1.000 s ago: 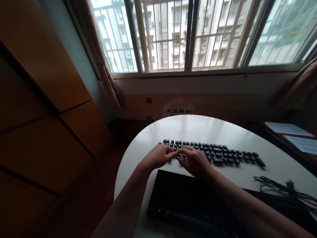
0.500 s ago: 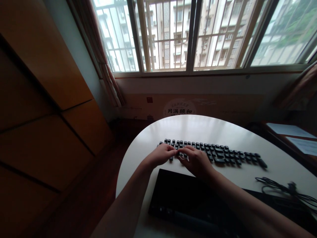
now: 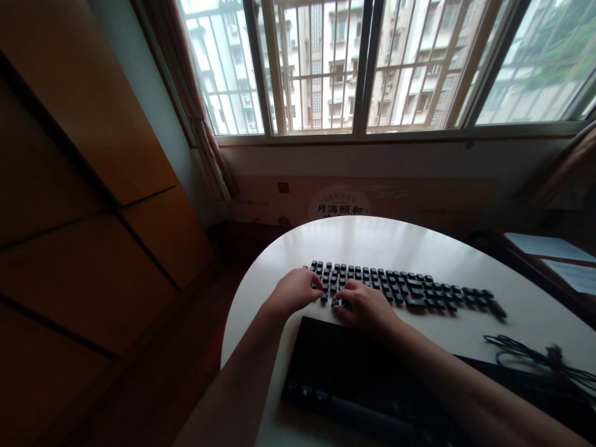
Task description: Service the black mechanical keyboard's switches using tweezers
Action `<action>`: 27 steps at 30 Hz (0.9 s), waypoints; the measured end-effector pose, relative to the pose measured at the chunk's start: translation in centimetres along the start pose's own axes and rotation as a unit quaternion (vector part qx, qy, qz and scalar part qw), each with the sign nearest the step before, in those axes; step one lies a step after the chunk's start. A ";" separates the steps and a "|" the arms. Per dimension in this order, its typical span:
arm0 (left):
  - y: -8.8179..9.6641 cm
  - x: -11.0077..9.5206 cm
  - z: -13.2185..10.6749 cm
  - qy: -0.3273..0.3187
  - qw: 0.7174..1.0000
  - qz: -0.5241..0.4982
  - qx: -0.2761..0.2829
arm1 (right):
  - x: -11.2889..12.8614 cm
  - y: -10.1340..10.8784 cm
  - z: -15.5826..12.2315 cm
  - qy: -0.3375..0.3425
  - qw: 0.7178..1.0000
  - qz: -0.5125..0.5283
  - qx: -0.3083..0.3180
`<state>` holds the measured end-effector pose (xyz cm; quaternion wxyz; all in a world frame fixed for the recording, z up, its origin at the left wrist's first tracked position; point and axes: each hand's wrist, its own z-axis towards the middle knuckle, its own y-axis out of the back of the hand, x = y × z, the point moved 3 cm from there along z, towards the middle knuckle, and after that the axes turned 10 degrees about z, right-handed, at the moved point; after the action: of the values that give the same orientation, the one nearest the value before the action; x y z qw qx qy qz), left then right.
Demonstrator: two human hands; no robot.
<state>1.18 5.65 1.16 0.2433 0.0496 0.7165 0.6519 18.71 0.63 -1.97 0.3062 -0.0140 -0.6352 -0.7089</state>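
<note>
Black keycaps (image 3: 395,287) lie in rows on the white table (image 3: 354,239), spread out like a keyboard layout. At the left end of the rows, my left hand (image 3: 295,290) has its thumb and forefinger curled round a dark keycap (image 3: 319,287), partly hidden by the fingers. My right hand (image 3: 367,305) is closed beside the lower row, gripping a small tool with thin pale wires, a keycap puller (image 3: 338,302). Most of the puller is covered by the fingers. Below both hands rests a black keyboard (image 3: 326,354), its front part shadowed and crossed by my right forearm.
A coiled black cable (image 3: 526,351) lies on the right of the table. Beyond the table's right edge, papers (image 3: 552,246) rest on a dark surface. A wooden cabinet (image 3: 69,279) stands at left, and a barred window (image 3: 358,68) is ahead.
My hands were touching at the fingertips and have since parted. The left has come down slightly to the keycap rows; the right has lowered a little with the puller.
</note>
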 end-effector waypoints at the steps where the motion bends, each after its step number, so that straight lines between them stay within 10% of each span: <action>1: -0.1 -0.1 0.0 -0.001 1.000 0.015 -0.001 | 0.0 0.0 0.0 0.001 1.000 -0.001 0.001; 27: -0.5 -1.0 0.0 -0.016 0.997 0.081 0.010 | 0.1 -0.1 0.3 0.010 1.000 -0.010 -0.027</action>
<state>2.16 5.19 0.99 0.2003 0.1203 0.7128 0.6612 18.50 0.86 -2.00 0.3052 -0.0087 -0.6129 -0.7288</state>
